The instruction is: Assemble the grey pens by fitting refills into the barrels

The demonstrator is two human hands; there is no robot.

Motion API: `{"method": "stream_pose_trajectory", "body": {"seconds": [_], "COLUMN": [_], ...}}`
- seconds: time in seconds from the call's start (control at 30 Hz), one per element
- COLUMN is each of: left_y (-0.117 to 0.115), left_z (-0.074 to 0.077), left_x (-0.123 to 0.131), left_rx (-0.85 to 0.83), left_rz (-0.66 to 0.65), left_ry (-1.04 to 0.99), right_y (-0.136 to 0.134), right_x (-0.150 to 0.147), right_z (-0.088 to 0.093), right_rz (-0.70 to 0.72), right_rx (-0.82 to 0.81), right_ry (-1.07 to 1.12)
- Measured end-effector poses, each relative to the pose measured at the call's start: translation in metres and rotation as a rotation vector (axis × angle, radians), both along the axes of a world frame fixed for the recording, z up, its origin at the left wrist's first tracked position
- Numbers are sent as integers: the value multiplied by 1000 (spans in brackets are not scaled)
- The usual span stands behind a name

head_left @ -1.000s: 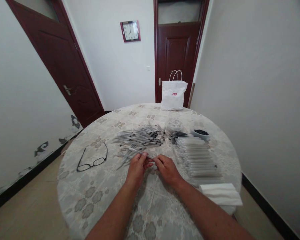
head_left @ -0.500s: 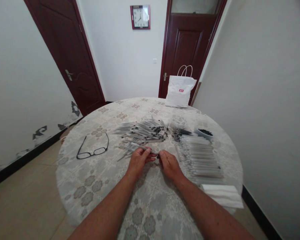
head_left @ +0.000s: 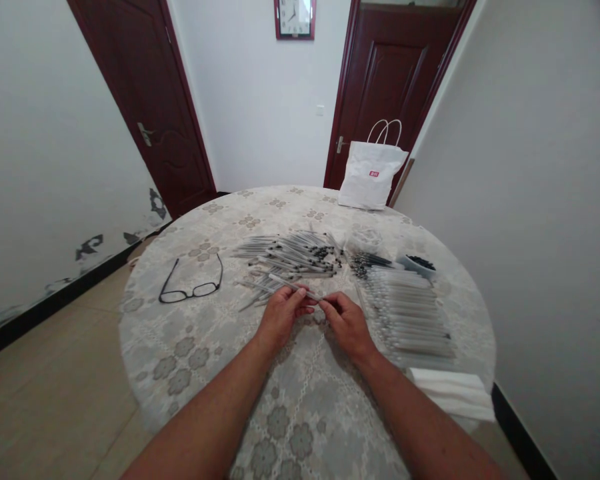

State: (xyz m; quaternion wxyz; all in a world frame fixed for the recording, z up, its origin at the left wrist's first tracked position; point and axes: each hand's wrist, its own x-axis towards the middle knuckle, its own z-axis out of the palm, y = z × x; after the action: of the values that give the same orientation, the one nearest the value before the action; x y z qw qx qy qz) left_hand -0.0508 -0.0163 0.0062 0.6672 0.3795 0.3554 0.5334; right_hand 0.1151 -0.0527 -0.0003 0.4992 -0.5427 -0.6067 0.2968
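Note:
My left hand (head_left: 281, 315) and my right hand (head_left: 349, 322) meet over the middle of a round table (head_left: 205, 347) with a flowered cloth. Together they pinch a thin clear pen barrel (head_left: 293, 286) that slants up to the left out of my left fingers. My right fingertips close on its near end. Just beyond my hands lies a loose heap of pen barrels with black tips (head_left: 293, 257). To the right, clear barrels lie side by side in a neat row (head_left: 410, 313).
Black-rimmed glasses (head_left: 193, 285) lie on the left of the table. A small white bowl of black caps (head_left: 420, 264) and black refills (head_left: 367, 261) sit at the right rear. Folded white paper (head_left: 455, 392) lies at the right edge. A white paper bag (head_left: 373, 173) stands at the back.
The view has tilted down and shifted, so the table sits higher in frame. My hands stay together on the pen barrel with only small finger movements.

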Motion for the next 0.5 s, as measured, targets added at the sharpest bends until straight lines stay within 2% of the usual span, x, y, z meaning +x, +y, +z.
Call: {"method": "stream_pose_trajectory", "body": {"seconds": [0.17, 0.33, 0.5], "left_y": [0, 0, -2], "left_z": [2, 2, 2], "left_x": [0, 0, 0], "left_rx": [-35, -12, -11], "left_rz": [10, 7, -14], "left_ry": [-36, -26, -12], "right_y": [-3, -5, -3], "right_x": [-1, 0, 0], "right_z": [0, 2, 1], "right_rz": [-31, -9, 5], "right_rx": [42, -35, -42], "right_ry": [11, -45, -81]}}
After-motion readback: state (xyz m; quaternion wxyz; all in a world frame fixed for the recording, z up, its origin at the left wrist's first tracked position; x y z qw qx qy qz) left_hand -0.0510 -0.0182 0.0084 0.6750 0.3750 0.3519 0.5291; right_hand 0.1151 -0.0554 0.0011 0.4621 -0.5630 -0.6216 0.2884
